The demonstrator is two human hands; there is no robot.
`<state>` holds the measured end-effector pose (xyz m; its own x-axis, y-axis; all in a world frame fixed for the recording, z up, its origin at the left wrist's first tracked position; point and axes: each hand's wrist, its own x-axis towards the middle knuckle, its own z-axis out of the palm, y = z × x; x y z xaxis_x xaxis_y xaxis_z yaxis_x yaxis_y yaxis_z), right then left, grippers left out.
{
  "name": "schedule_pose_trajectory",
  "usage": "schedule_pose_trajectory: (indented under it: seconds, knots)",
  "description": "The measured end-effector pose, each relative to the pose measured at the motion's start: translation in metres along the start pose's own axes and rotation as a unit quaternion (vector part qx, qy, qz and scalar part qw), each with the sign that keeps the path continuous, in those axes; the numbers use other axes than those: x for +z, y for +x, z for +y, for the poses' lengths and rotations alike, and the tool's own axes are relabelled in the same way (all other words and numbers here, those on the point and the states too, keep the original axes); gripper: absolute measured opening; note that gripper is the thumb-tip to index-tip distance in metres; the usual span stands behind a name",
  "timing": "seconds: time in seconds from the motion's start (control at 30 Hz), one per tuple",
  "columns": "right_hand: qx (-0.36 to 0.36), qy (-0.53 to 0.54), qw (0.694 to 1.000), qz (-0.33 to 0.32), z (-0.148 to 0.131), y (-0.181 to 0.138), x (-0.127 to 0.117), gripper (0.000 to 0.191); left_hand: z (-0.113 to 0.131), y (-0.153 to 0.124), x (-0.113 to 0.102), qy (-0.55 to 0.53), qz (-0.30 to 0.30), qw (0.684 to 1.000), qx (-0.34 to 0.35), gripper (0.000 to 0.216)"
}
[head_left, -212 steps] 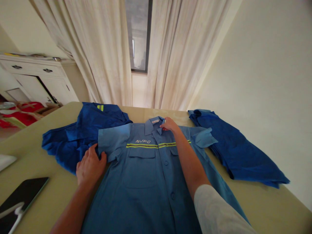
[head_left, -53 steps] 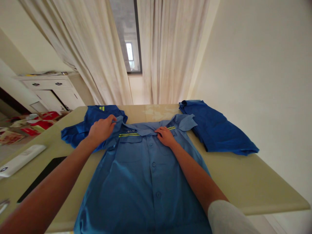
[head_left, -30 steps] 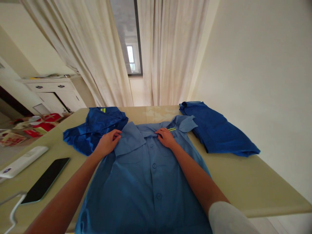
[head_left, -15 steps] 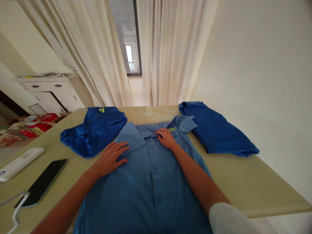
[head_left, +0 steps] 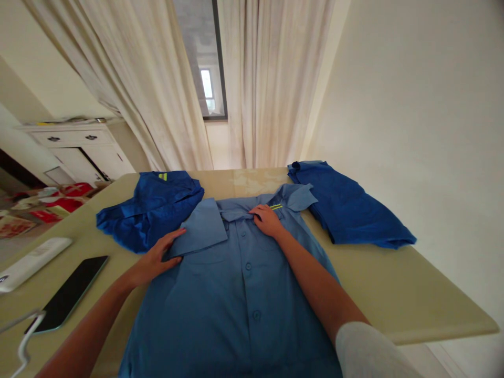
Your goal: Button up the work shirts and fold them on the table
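On the bench (head_left: 378, 294), our right hand (head_left: 268, 219) rests on the blue shirt's (head_left: 212, 304) folded top; our left hand (head_left: 159, 258), fingers spread, touches its turned-in flap (head_left: 202, 231).

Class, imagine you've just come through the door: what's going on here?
Someone is handling a short-sleeved blue button-front work shirt spread on a table. The left hand, fingers spread, is at the outer edge of one sleeve, which lies folded inward over the chest. The right hand is on the shirt's bunched top edge; its exact grip is unclear. The other sleeve sticks out sideways. Darker blue garments lie to the left and right.
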<state>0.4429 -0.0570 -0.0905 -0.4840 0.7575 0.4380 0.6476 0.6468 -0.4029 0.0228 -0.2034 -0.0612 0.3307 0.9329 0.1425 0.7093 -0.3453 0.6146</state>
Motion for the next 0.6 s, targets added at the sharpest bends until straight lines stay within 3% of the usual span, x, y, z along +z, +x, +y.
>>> schedule_pose_trajectory:
  seconds: [0.17,0.33,0.5,0.6]
  knots:
    - [0.002,0.002,1.0,-0.002,0.0,-0.001,0.0,0.032,-0.007,0.006,0.007,0.081,0.047,0.995,0.036,0.075]
    - [0.001,-0.001,1.0,-0.007,0.001,0.0,0.0,0.033,-0.003,0.027,0.015,0.039,0.133,0.988,-0.074,0.076]
    - [0.0,-0.003,1.0,-0.003,0.0,0.0,-0.001,0.033,-0.003,0.042,0.016,0.123,0.14,0.982,-0.039,0.059]
    - [-0.003,-0.002,1.0,-0.005,-0.001,0.0,-0.002,0.032,0.003,0.048,0.014,0.179,0.147,0.971,-0.055,0.057]
